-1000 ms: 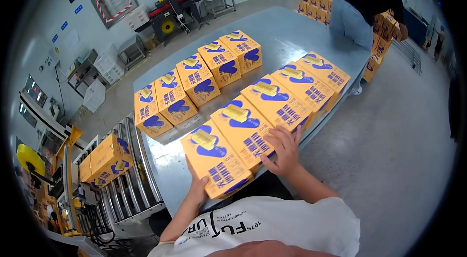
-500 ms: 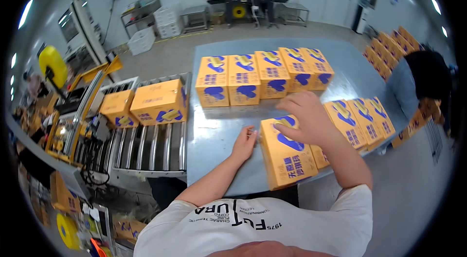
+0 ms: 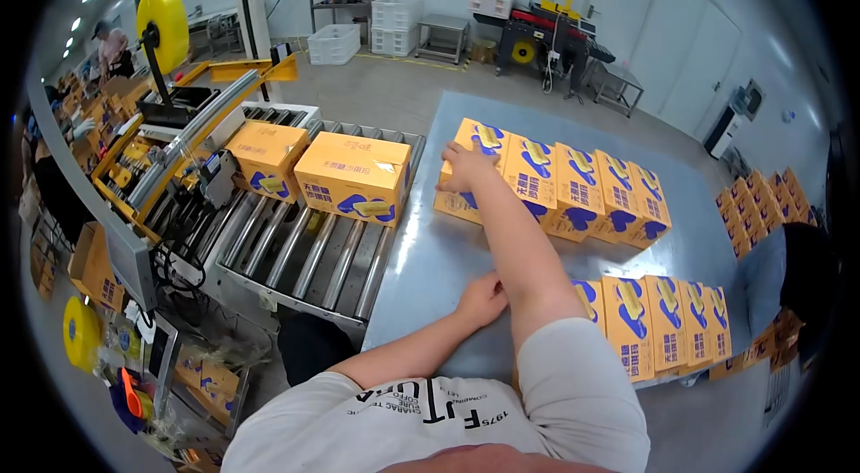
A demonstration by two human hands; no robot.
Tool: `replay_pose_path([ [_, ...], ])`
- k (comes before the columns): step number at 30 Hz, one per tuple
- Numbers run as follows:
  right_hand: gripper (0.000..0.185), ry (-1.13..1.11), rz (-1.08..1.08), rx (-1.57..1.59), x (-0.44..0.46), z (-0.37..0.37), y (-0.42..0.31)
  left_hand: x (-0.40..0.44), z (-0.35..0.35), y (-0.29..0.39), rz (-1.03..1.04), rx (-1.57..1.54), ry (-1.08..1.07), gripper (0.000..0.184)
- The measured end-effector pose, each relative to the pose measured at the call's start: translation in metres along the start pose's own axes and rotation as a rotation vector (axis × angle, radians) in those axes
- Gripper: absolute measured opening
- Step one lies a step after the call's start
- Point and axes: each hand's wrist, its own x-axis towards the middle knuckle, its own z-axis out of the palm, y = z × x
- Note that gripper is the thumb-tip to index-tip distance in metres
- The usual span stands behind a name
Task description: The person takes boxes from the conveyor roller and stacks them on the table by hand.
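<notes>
My right hand [image 3: 468, 167] reaches across the table and is closed over the left edge of a yellow-orange carton [image 3: 486, 137] with blue print. That carton stands at the left end of the far row, against the neighbouring cartons [image 3: 578, 191]. My left hand [image 3: 484, 298] rests on the grey metal table [image 3: 421, 294] with its fingers curled, beside my right forearm. Nothing shows in it. A nearer row of matching cartons [image 3: 629, 325] stands to the right; my right arm hides its left end.
Two larger cartons [image 3: 354, 173] [image 3: 266, 155] sit on the roller conveyor [image 3: 309, 262] left of the table. A machine with a yellow tape roll [image 3: 162, 23] stands beyond it. At the right edge another person [image 3: 761, 271] bends near stacked cartons [image 3: 761, 209].
My right hand has moved from the near carton to the leftmost far one. My left hand is now more tightly curled. The view has turned left.
</notes>
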Motion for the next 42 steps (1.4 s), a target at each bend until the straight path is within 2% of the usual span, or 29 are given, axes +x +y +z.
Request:
replay_pose_path([
  [4, 0.089, 0.004, 0.079, -0.002, -0.009, 0.004, 0.024, -0.002, 0.008, -0.020, -0.006, -0.043, -0.048, 0.028],
  [7, 0.090, -0.018, 0.191, -0.029, -0.024, 0.010, 0.060, -0.004, 0.004, -0.002, -0.032, -0.055, -0.004, 0.030],
  [10, 0.092, -0.018, 0.307, -0.005, -0.044, 0.022, 0.113, -0.006, 0.002, 0.005, -0.105, -0.073, -0.039, 0.032],
  [12, 0.091, -0.053, 0.413, 0.012, -0.067, 0.020, 0.142, -0.007, 0.003, 0.001, -0.088, -0.056, -0.051, 0.032],
  [16, 0.084, -0.043, 0.488, 0.050, -0.105, 0.044, 0.238, -0.005, 0.009, -0.004, -0.100, -0.058, -0.087, 0.031],
  [18, 0.086, -0.111, 0.553, 0.044, -0.131, 0.056, 0.275, -0.005, 0.012, -0.007, -0.085, -0.049, -0.077, 0.031],
  [21, 0.083, -0.203, 0.806, -0.081, -0.166, 0.055, 0.274, -0.006, 0.013, -0.008, -0.070, -0.045, -0.069, 0.031],
  [24, 0.080, -0.210, 0.996, -0.246, -0.158, 0.077, 0.281, -0.005, 0.017, -0.010, -0.051, -0.051, -0.080, 0.032],
  [25, 0.079, -0.204, 0.812, -0.171, -0.143, 0.079, 0.288, -0.005, 0.017, -0.012, -0.042, -0.051, -0.088, 0.031],
  [27, 0.079, 0.057, 0.463, 0.109, -0.128, 0.065, 0.250, -0.004, 0.016, -0.008, -0.081, -0.043, -0.126, 0.028],
  [28, 0.087, 0.182, 0.218, 0.217, -0.102, 0.078, 0.243, -0.004, 0.016, -0.005, -0.100, -0.039, -0.145, 0.027],
  [30, 0.104, 0.150, -0.024, 0.519, -0.092, 0.051, 0.175, -0.003, 0.017, -0.009, -0.117, -0.081, -0.155, 0.026],
  [32, 0.120, 0.122, -0.172, 0.402, -0.090, 0.038, 0.123, -0.005, 0.019, -0.011, -0.139, -0.104, -0.154, 0.026],
  [35, 0.127, 0.122, -0.201, 0.380, -0.075, 0.055, 0.092, -0.003, 0.016, -0.010, -0.159, -0.096, -0.140, 0.025],
  [38, 0.126, 0.133, -0.239, 0.438, -0.082, 0.048, 0.107, -0.004, 0.014, -0.006, -0.150, -0.085, -0.140, 0.025],
  [42, 0.121, 0.187, -0.067, 0.440, -0.096, 0.061, 0.160, -0.004, 0.015, -0.009, -0.129, -0.101, -0.149, 0.025],
])
